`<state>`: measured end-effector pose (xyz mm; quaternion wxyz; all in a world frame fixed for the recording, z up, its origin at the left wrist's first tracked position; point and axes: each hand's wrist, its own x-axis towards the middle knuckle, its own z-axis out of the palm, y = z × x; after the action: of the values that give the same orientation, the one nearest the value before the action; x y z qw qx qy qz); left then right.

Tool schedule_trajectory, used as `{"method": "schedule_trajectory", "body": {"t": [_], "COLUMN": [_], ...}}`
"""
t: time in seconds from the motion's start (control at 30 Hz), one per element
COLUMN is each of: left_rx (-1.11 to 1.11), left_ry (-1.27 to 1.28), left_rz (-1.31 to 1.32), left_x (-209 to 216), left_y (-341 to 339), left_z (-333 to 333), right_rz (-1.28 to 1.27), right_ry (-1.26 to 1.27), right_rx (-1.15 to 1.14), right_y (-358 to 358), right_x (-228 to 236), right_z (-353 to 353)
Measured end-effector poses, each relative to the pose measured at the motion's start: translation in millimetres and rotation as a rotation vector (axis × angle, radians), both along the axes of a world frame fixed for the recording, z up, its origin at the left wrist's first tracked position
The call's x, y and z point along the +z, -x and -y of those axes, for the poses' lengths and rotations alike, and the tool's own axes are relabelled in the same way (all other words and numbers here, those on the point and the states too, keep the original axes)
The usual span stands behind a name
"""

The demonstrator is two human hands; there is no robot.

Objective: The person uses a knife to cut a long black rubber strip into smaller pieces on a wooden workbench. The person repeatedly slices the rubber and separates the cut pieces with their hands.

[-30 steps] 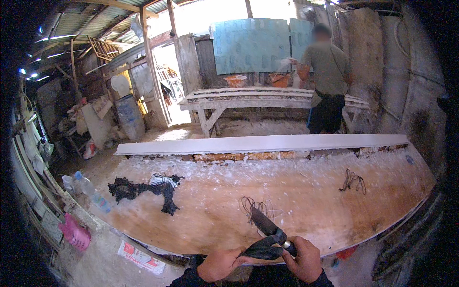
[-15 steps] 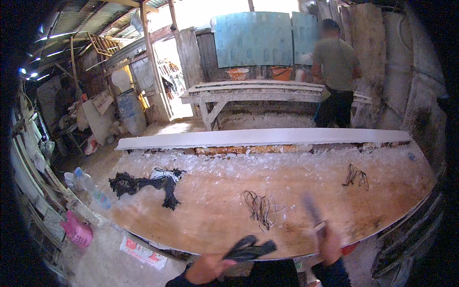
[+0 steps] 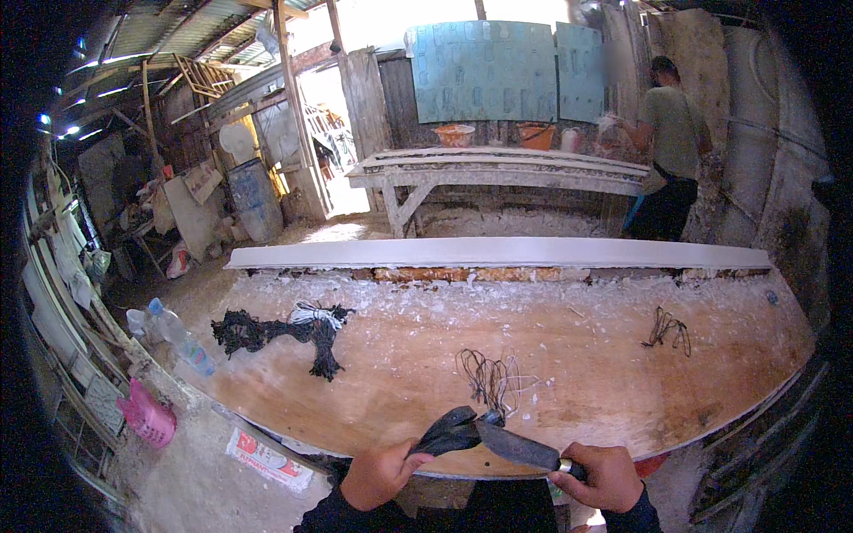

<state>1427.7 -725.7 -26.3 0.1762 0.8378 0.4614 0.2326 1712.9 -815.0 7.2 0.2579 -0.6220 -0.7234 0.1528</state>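
Observation:
My left hand [image 3: 380, 475] is closed around a folded bundle of black, flat, flexible strips [image 3: 447, 433] at the near edge of the wooden tabletop [image 3: 586, 364]. In my right hand [image 3: 606, 480] is a knife [image 3: 520, 447] with a broad dark blade, a metal collar and a dark handle. Its blade points left, the tip at the strips' far end; whether they touch I cannot tell. Just beyond lies a loose coil of thin dark and pale cord [image 3: 484, 380]. A knotted black cord bundle [image 3: 324, 345] tied with white rests to the left, a smaller dark cord coil [image 3: 666, 333] to the right.
A long white board [image 3: 498, 255] borders the table's far side. Plastic bottles [image 3: 182, 342] and a pink container [image 3: 147, 417] are at the left. Beyond, a person [image 3: 673, 133] stands by a white-stained bench [image 3: 506, 164] holding orange basins [image 3: 536, 136].
My right hand has swung the knife from upright down to the left, bringing its tip to the black strips. My left hand has raised the strips slightly. The person behind has moved right.

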Motion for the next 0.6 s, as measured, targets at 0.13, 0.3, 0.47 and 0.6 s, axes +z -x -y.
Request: {"method": "schedule_trajectory", "body": {"t": [0.13,0.3,0.47,0.6], "left_rx": [-0.058,-0.154,-0.233,-0.249], "left_ry": [-0.175,-0.391,-0.409,-0.363], "left_rz": [-0.084,-0.151,-0.34,-0.328], "left_x": [4,5,6,7], "left_y": [0,-4,-23,-30], "left_z": [1,3,12,18], "right_rz": [0.076,0.151,0.132,0.102], "right_ry": [0.058,0.08,0.034,-0.021], "right_rx": [0.046,0.026,-0.078,-0.121], "right_y": [1,7,32,36], "right_x": [7,6,8,-2], "right_z": [1,1,-5,-10]}}
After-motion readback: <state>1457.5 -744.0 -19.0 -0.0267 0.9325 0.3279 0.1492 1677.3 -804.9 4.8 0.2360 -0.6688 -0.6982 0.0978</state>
